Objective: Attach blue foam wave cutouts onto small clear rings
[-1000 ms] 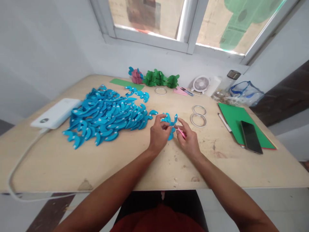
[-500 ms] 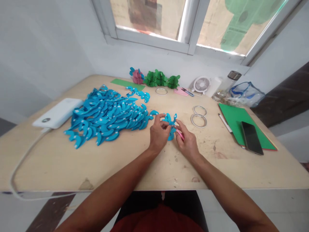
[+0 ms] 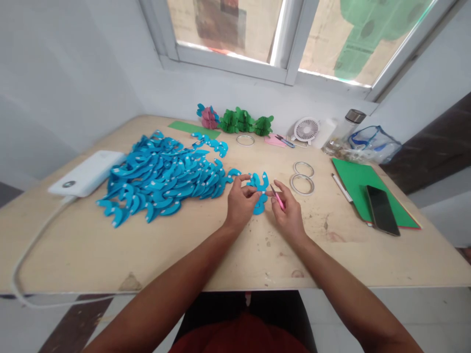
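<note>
My left hand [image 3: 240,200] is closed, thumb and fingers pinched at the edge of a curved blue paper cutout [image 3: 259,205]; its fingertips partly hide the contact. Small white squares mark this cutout and the others like it. In my right hand [image 3: 289,208] is a pair of slim pink tweezers [image 3: 278,201], dark tip pointing up and left, just right of the blue cutout. To the left of my left hand spreads a big heap of blue cutouts [image 3: 165,171], its nearest piece close to my fingers.
Metal rings [image 3: 302,184] lie right of my hands. Farther right are a white pen [image 3: 342,188], green sheets [image 3: 355,179] and a phone [image 3: 382,210]. A white power bank [image 3: 88,171] sits left. Green paper ornaments [image 3: 244,120] and a small fan [image 3: 306,129] line the back.
My right hand has drawn back slightly, and the tweezer tip has turned upward and away from the blue cutout. My left hand stays almost in place.
</note>
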Demonstrator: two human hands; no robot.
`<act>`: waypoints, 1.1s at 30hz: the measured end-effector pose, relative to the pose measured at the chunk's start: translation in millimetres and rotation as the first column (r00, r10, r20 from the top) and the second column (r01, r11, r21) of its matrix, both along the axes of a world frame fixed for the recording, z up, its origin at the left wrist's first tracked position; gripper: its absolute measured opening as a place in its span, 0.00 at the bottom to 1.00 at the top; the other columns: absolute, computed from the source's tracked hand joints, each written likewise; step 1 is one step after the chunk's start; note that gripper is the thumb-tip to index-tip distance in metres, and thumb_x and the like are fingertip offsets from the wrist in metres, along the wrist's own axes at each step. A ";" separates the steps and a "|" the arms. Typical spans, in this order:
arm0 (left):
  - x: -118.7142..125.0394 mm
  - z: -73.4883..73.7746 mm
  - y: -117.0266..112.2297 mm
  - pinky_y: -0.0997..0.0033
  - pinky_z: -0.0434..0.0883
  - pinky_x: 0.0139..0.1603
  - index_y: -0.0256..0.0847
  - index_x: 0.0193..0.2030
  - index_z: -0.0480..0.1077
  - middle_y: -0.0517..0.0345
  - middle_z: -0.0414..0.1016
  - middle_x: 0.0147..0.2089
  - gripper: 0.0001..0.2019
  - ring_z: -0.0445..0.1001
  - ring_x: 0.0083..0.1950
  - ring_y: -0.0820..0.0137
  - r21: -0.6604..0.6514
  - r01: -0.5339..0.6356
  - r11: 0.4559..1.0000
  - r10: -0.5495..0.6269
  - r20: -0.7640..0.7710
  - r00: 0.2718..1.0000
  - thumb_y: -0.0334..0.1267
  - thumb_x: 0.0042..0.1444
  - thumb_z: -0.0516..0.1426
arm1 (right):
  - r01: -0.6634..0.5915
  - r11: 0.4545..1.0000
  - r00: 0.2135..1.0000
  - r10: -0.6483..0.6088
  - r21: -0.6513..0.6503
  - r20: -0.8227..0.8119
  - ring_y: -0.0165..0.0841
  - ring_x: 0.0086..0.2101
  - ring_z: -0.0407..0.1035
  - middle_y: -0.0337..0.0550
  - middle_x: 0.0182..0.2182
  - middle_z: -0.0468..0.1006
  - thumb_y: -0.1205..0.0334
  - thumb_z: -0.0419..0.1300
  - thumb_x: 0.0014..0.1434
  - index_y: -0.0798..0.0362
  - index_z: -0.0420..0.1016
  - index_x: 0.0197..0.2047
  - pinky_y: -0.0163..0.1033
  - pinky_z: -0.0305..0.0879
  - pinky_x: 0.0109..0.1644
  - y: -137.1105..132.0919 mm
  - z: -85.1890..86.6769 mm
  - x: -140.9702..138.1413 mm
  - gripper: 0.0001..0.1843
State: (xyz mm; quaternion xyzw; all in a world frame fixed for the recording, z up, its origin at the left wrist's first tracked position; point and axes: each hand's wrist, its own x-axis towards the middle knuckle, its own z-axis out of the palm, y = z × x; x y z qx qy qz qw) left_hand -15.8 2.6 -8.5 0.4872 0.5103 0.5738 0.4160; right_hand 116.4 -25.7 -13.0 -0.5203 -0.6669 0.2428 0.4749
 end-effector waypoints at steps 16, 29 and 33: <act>-1.7 1.5 -2.6 0.74 0.71 0.31 0.41 0.41 0.65 0.63 0.72 0.28 0.15 0.75 0.29 0.73 0.090 0.018 0.996 -0.004 -0.146 0.989 0.27 0.45 0.58 | 0.001 1.000 0.996 -0.004 0.024 0.088 0.33 0.34 0.75 0.44 0.42 0.80 0.66 0.51 0.58 0.47 0.59 0.61 0.38 0.70 0.38 -0.9 -1.4 -0.3 0.26; -0.6 4.6 -4.8 0.73 0.71 0.34 0.43 0.45 0.63 0.65 0.74 0.27 0.19 0.76 0.31 0.70 0.128 -0.008 0.992 0.039 -0.244 0.969 0.23 0.45 0.56 | -0.055 0.996 0.961 0.035 0.066 0.273 0.37 0.42 0.75 0.45 0.48 0.77 0.68 0.50 0.58 0.44 0.54 0.64 0.41 0.71 0.44 -5.4 -3.6 -3.1 0.31; -0.6 2.9 -3.9 0.73 0.71 0.34 0.42 0.46 0.62 0.64 0.75 0.27 0.20 0.76 0.31 0.71 0.143 -0.006 0.990 0.043 -0.252 0.967 0.23 0.46 0.56 | -0.064 0.996 0.963 0.044 0.068 0.265 0.38 0.45 0.73 0.45 0.49 0.76 0.68 0.50 0.58 0.45 0.54 0.64 0.43 0.70 0.47 -6.0 -3.4 -4.3 0.31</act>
